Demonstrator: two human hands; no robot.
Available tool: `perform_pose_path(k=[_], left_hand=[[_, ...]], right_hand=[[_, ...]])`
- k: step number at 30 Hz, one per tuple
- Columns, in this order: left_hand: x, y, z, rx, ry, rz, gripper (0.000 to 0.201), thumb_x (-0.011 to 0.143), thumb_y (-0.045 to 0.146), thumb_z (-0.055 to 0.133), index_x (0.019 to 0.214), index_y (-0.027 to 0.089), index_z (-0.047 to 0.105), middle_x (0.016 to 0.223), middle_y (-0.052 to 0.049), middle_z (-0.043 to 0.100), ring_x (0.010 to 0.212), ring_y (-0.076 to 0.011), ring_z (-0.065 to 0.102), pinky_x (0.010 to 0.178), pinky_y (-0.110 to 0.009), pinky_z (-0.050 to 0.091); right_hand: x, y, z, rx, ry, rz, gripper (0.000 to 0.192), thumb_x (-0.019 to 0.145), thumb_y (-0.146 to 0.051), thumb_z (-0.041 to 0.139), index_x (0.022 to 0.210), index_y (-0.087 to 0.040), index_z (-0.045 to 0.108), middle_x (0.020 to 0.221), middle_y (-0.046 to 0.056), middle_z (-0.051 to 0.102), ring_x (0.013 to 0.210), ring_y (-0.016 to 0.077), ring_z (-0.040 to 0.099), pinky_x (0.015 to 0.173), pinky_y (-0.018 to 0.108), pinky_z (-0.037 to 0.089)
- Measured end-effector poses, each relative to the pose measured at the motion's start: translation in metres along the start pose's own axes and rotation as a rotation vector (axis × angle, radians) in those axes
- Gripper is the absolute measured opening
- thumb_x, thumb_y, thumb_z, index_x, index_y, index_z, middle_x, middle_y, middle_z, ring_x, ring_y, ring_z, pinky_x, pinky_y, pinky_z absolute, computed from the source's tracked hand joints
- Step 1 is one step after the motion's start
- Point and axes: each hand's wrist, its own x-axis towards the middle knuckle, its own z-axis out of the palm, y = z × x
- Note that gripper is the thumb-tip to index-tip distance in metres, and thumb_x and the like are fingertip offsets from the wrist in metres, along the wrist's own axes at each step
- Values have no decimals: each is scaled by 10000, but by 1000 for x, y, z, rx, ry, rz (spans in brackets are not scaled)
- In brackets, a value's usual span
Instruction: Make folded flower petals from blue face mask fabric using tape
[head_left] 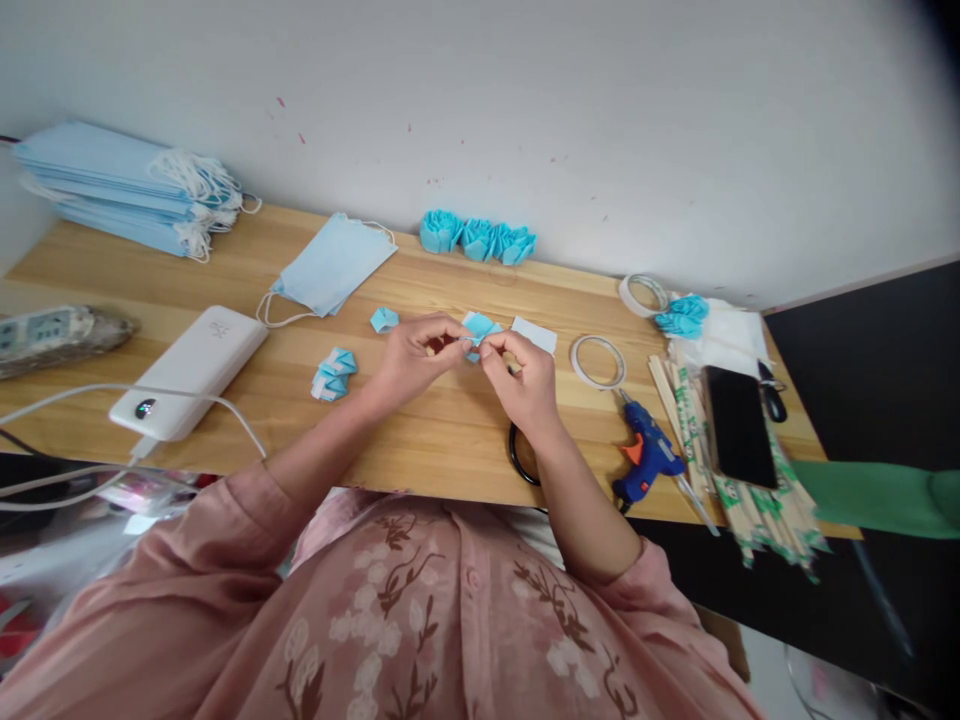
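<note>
My left hand [411, 352] and right hand [525, 375] meet above the middle of the light wooden worktop [420, 440]. The fingers of both hands are closed in a pinch on one small folded piece of light-blue mask fabric [478, 328], held just above the worktop surface. Taking that piece as reference: a white rectangular paper slip [535, 334] lies just beside it on my right; a small blue folded piece [384, 319] lies near on my left; a stack of folded blue pieces [334, 374] lies further left. Three finished blue fabric rosettes [478, 238] sit beyond it, against the wall. A blue hot-glue gun [649, 452] lies well apart to the right.
</note>
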Motion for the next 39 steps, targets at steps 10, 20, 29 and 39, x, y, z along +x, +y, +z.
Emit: perform_pose_path(k=[10, 20, 29, 39], left_hand=[[2, -3, -1, -115, -5, -78, 175, 803, 329, 692, 716, 178, 676, 691, -13, 659, 633, -112, 553, 603, -253, 444], [5, 1, -4, -307, 54, -308, 324, 724, 458, 738, 681, 160, 617, 609, 15, 573, 560, -84, 493, 542, -219, 418], [1, 4, -3, -269, -147, -310, 301, 767, 436, 688, 687, 154, 622, 591, 12, 566, 543, -84, 487, 556, -227, 415], [-1, 9, -4, -214, -280, -294, 292, 799, 442, 660, 775, 153, 637, 640, 16, 558, 580, -85, 478, 579, -223, 407]], right_hand=[[1, 3, 1, -21, 15, 3, 172, 861, -229, 539, 694, -219, 579, 681, -13, 621, 650, 145, 549, 701, 302, 435], [-40, -48, -55, -308, -574, -136, 334, 937, -232, 531, 606, -194, 543, 574, -15, 558, 594, 130, 516, 668, 290, 381], [-59, -29, -68, -189, -348, 176, 321, 943, -227, 514, 1245, -272, 611, 1017, 30, 725, 833, 150, 675, 760, 285, 512], [-27, -11, -19, 170, -89, 234, 388, 841, -224, 614, 1229, -237, 602, 814, -15, 631, 750, 130, 601, 743, 300, 510]])
